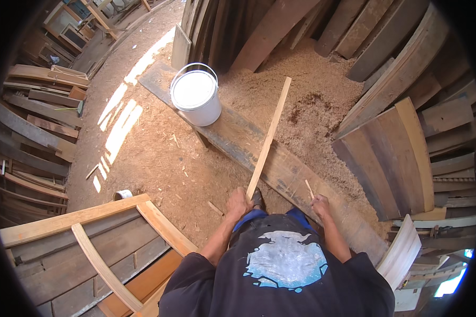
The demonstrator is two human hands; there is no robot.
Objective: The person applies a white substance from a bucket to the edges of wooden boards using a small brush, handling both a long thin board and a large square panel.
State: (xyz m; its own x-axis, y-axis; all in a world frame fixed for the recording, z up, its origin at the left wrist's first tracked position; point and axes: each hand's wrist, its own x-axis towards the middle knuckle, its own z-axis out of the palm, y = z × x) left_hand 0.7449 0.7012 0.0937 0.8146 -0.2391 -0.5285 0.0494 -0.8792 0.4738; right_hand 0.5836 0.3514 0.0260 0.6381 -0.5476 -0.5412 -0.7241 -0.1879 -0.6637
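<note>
A long, narrow strip of pale wood [272, 129] lies across a worn plank bench [288, 171] and slants away from me. My left hand [239, 204] is closed around its near end. In my right hand [320, 205], a short thin stick [309, 188] of light wood colour is pinched and points up and away; its exact kind is too small to make out. The right hand is just over the bench, right of the strip. A white bucket [198, 99] with a raised wire handle stands toward the bench's far left end.
Sawdust and shavings [296, 111] cover the ground beyond the bench. A pale wooden frame [90, 211] sits at lower left, near a small can [122, 194]. Boards [375, 31] lean at the far right, a joined panel [388, 158] nearer. More lumber [37, 127] is stacked left.
</note>
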